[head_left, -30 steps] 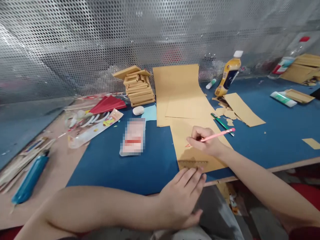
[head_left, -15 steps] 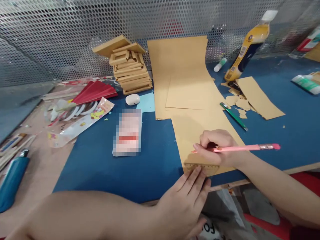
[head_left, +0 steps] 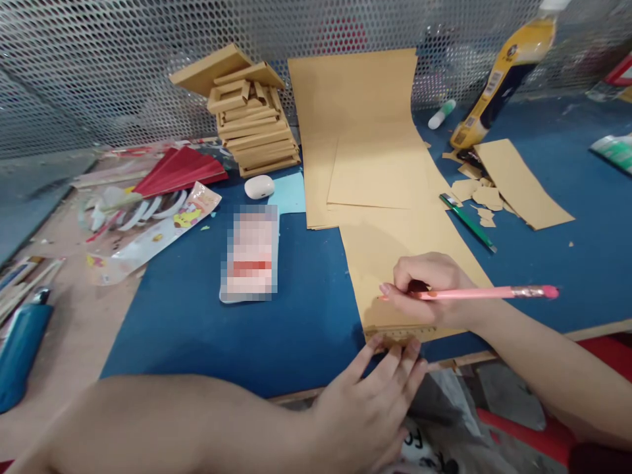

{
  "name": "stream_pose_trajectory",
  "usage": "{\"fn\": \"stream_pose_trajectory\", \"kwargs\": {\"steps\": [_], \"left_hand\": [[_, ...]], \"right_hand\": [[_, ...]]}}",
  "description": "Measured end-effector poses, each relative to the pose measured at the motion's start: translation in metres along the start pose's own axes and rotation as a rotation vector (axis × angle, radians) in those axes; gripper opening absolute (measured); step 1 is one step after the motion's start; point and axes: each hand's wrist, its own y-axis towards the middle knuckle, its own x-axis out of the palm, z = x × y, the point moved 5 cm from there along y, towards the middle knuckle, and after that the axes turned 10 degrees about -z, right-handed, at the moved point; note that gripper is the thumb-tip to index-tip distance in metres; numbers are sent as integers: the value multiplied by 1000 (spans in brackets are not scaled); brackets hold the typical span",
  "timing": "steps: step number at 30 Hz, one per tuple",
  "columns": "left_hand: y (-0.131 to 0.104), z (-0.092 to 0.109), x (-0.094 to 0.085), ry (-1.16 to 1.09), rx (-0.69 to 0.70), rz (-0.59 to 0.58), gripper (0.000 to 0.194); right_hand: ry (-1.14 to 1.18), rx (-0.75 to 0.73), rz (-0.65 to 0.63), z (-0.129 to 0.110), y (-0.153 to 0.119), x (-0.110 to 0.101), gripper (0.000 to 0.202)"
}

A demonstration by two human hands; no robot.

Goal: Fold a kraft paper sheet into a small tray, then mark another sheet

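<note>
My right hand (head_left: 437,289) pinches a pink pencil (head_left: 478,293), its tip pointing left just above the brown paper sheet (head_left: 380,253). Close to the sheet's near edge lies a clear ruler (head_left: 419,330) with markings along it. The fingertips of my left hand (head_left: 375,392) rest at the ruler's lower edge, fingers stretched and spread. Part of the ruler is covered by those fingers. Further up, a smaller brown sheet (head_left: 378,174) overlaps the larger brown paper, whose far end curves up against the mesh.
A stack of folded cardboard pieces (head_left: 261,135) stands at the back. Left are a phone (head_left: 251,257), white earbud case (head_left: 259,187) and blue utility knife (head_left: 24,352). Right are a green pen-like tool (head_left: 469,224), paper scraps (head_left: 486,195) and a yellow bottle (head_left: 503,76). Perforated metal mesh (head_left: 123,72) borders the back.
My left hand's fingers have spread and shifted slightly right along the ruler, which sits a little lower in the view. The pencil stays in my right hand. The camera view has shifted slightly.
</note>
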Motion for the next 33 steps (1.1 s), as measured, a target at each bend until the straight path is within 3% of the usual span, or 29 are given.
{"fn": "stream_pose_trajectory", "kwargs": {"steps": [22,33], "left_hand": [[4,1,10,-33,-23,17,58],[4,1,11,0,-36,48,55]], "right_hand": [[-28,62,-119,-1,4,6,28],[-43,43,-80,0,3,7,28]]}}
